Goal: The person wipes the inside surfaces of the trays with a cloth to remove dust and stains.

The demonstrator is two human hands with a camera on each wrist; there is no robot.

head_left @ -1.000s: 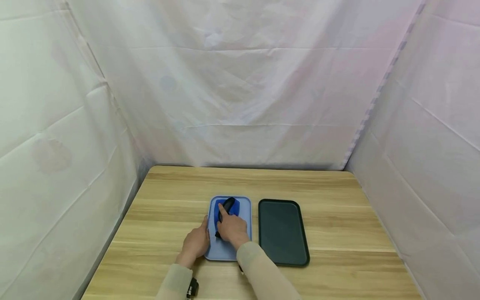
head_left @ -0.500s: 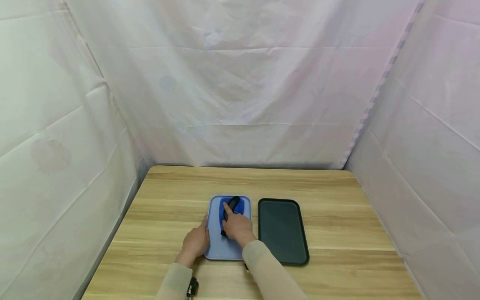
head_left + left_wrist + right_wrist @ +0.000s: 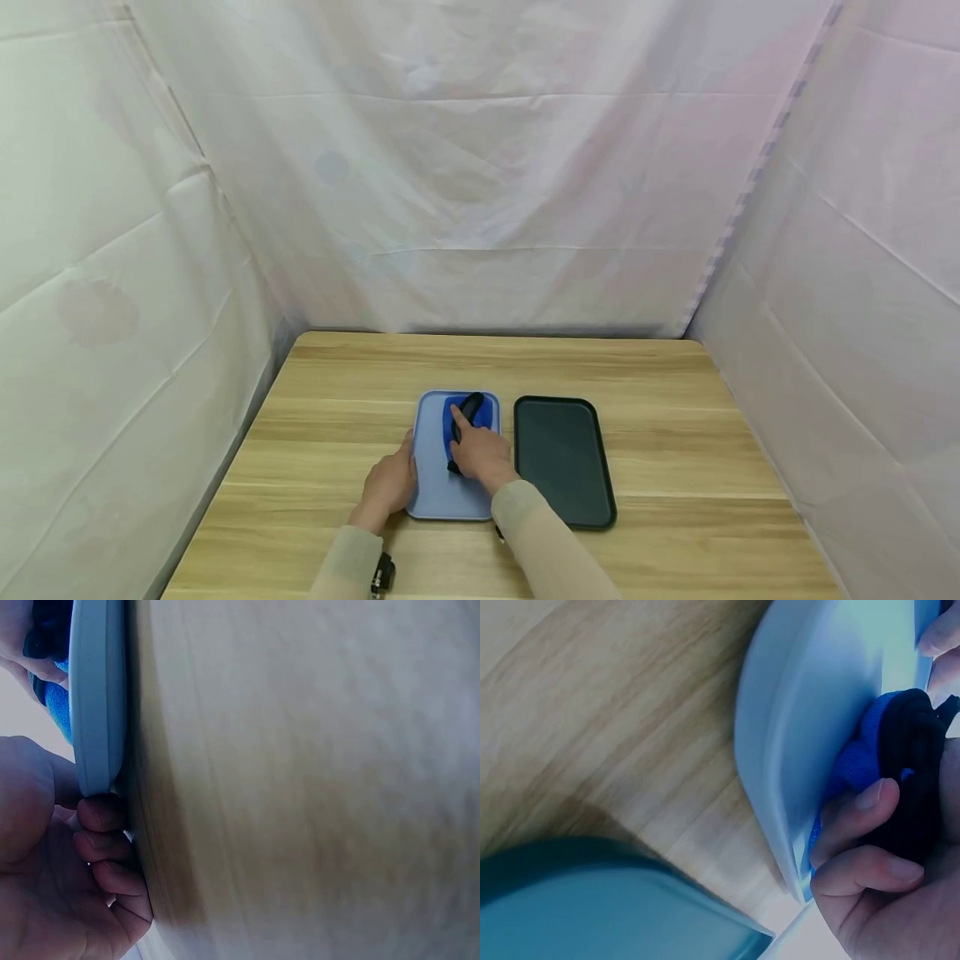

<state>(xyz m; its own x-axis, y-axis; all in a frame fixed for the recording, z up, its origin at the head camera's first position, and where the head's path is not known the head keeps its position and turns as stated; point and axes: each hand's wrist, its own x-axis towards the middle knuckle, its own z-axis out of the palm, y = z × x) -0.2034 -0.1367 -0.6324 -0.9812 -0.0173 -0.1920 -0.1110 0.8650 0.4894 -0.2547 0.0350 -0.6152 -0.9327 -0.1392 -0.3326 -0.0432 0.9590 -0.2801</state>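
A light blue tray (image 3: pixel 431 492) lies on the table, and a blue cleaning pad with a black curved handle (image 3: pixel 472 407) rests on its upper right part. My right hand (image 3: pixel 478 454) grips the handle, the index finger laid forward along it. In the right wrist view, curled fingers (image 3: pixel 855 877) wrap the handle above the fuzzy blue underside (image 3: pixel 859 761). My left hand (image 3: pixel 390 482) holds the tray's left edge. In the left wrist view, its curled fingers (image 3: pixel 105 844) sit right at the rim (image 3: pixel 101 697); the thumb is partly hidden.
A dark green tray (image 3: pixel 564 462) lies just right of the blue one, with a narrow gap between them. The wooden table (image 3: pixel 675 433) is bordered by white cloth walls (image 3: pixel 480 208) at the back and both sides.
My right hand has slid the cleaning pad rightward across the blue tray, from its left side to near its right edge. The left hand stays at the tray's left edge.
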